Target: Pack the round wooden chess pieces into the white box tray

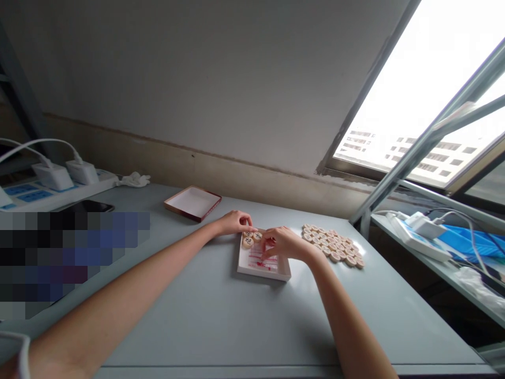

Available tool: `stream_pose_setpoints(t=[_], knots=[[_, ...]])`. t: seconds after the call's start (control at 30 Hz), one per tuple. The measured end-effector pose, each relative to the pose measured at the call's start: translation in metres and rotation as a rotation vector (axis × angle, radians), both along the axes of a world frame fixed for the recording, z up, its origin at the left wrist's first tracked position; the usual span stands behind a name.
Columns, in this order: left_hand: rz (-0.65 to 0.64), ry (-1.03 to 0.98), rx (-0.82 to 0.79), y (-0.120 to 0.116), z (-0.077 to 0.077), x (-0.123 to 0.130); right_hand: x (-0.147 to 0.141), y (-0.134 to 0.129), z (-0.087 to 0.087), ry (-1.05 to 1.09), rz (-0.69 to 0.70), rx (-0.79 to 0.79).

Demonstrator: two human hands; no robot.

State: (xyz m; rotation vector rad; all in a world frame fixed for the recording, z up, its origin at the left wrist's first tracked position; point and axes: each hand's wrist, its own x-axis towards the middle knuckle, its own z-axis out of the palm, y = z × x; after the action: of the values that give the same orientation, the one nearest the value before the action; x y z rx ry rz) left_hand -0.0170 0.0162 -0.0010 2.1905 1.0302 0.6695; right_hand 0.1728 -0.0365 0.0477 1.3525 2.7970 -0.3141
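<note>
The right hand (283,241) partly hides the white box (262,275). Pixelation (74,252) blurs the table's (213,316) left edge. Pieces (334,256) near its far right corner bear unreadably small markings.

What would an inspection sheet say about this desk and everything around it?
Surface: grey tabletop, shiny in daylight.
Job's things: box with three xiangqi pieces visible; loose xiangqi pieces to its right; upturned box lid to its left.
Clutter: black phone.
Grip: left hand at box's far-left corner; right hand over box; hold unclear.
Cables: white cable at left power strip; others at right power strip.
Surroundings: wall, window.
</note>
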Motion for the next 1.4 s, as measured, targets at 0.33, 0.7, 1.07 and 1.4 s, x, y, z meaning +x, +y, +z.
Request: stream_pose_setpoints(t=[0.33, 0.7, 1.07, 1.4], knots=[[-0.027, 0.173, -0.042, 0.000, 0.010, 0.001, -0.004, 0.000, -0.004, 0.053, -0.017, 0.016], [-0.082, 0.106, -0.083, 0.003, 0.007, -0.003, 0.006, 0.002, 0.004, 0.094, -0.042, 0.068], [-0.071, 0.071, -0.127, -0.004, 0.011, -0.003, 0.090, 0.008, 0.012, -0.218, -0.636, 0.152], [-0.063, 0.070, -0.133, -0.005, 0.011, -0.004, 0.091, 0.009, 0.011, -0.114, -0.566, 0.140]])
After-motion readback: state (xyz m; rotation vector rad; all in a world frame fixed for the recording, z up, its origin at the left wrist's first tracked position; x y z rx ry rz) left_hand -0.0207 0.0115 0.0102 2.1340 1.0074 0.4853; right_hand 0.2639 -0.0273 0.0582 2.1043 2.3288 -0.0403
